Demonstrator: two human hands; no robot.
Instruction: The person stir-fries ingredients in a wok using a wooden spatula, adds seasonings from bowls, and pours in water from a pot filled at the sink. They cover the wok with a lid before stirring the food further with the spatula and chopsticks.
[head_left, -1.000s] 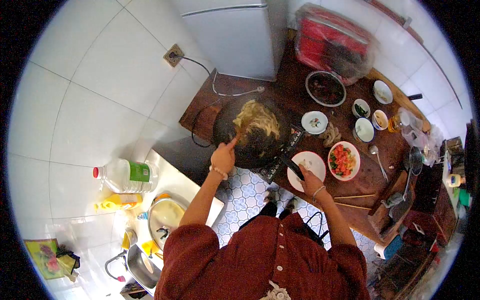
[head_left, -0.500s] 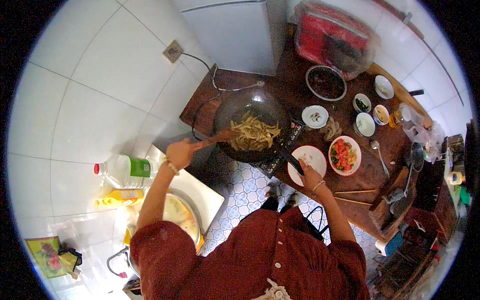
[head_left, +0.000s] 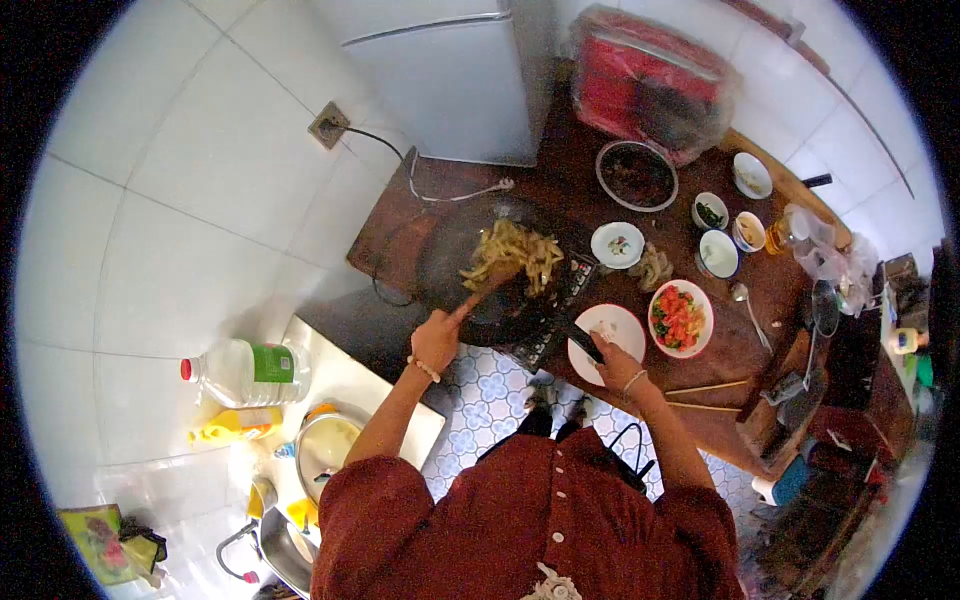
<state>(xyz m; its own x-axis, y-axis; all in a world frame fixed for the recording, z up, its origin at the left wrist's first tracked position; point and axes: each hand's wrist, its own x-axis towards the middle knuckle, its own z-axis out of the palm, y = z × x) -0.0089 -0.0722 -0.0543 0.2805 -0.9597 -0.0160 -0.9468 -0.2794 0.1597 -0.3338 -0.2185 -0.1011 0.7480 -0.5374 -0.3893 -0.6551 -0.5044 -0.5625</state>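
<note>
My left hand (head_left: 436,341) is closed on a wooden spatula (head_left: 485,291), whose blade reaches into the food at the wok's middle. Pale yellow-brown strips (head_left: 514,252) lie in the dark wok (head_left: 445,262), over a black stove (head_left: 540,345). The fingers of my right hand (head_left: 616,366) wrap round the wok's black handle (head_left: 584,341). Beneath that hand is a white plate (head_left: 612,322) with a red rim. A bowl of chopped red and green pieces (head_left: 678,318) stands just right of the plate.
Small bowls (head_left: 717,254), a patterned dish (head_left: 617,245), a dark-filled basin (head_left: 637,176), a spoon (head_left: 752,316) and chopsticks (head_left: 705,387) are on the table. A fridge (head_left: 450,90) stands behind. At left are a large bottle (head_left: 245,373), a yellow bottle (head_left: 237,425) and a round pot (head_left: 328,450).
My left hand has moved right and the spatula has gone farther into the wok. The strips are heaped toward the wok's back. My right hand has stayed on the handle.
</note>
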